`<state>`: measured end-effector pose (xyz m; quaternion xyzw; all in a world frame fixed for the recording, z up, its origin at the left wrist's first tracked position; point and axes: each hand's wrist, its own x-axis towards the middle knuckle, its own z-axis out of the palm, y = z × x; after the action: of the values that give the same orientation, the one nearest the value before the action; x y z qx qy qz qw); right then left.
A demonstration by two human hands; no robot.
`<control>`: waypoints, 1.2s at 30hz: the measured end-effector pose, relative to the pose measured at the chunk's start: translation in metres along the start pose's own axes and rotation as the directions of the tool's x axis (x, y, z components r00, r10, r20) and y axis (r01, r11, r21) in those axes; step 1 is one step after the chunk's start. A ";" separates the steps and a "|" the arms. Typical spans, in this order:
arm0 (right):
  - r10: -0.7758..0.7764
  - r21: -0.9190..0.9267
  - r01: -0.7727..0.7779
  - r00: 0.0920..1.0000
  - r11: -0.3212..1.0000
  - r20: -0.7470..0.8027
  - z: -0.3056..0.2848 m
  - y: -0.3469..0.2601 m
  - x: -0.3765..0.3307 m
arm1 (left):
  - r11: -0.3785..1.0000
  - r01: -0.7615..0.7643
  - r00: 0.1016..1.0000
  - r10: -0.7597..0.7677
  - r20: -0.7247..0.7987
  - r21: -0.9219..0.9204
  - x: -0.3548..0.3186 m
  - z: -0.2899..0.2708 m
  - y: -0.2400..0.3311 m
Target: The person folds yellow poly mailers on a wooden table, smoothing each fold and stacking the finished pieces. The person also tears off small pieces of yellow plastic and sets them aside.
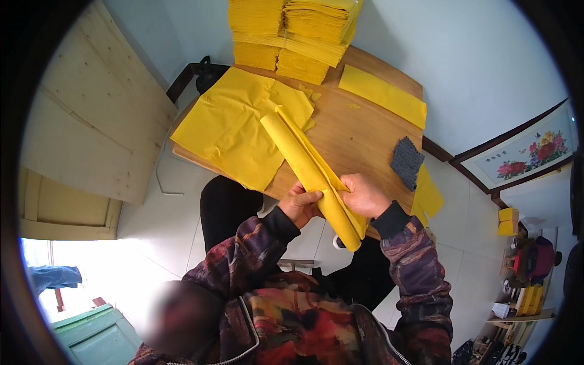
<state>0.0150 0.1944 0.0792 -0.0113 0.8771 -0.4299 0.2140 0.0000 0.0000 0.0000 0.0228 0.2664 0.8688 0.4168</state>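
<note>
A long roll of yellow paper [304,161] runs from the wooden table [359,137] down toward my chest. My left hand [302,204] grips its lower part from the left side. Gripping the same roll from the right is my right hand [363,196], fingers wrapped over a loose flap of the sheet. The roll's far end rests over a flat spread of yellow sheets [234,125] on the table's left part.
Tall stacks of folded yellow paper [292,36] stand at the table's far edge. A folded yellow strip [383,94] lies at the right, a dark textured pad [406,161] near the right edge. A wooden board [91,115] leans at left. A framed flower picture [526,152] stands at right.
</note>
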 end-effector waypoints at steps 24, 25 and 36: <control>0.082 -0.071 -0.078 0.995 0.994 0.063 -0.005 -0.012 0.010 | 0.996 -0.058 0.998 0.060 0.016 -0.061 0.004 -0.009 -0.009; 0.079 -0.051 -0.075 0.994 0.996 0.070 -0.005 -0.013 0.010 | 0.996 -0.059 0.998 0.059 0.002 -0.060 0.005 -0.010 -0.011; 0.022 0.005 -0.024 0.980 1.000 0.196 -0.013 -0.011 0.025 | 0.992 -0.081 0.994 0.072 -0.083 -0.101 0.018 -0.019 -0.014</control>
<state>-0.0142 0.1924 0.0853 -0.0426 0.8504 -0.4273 0.3041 -0.0066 0.0121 -0.0265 -0.0232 0.2362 0.8970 0.3729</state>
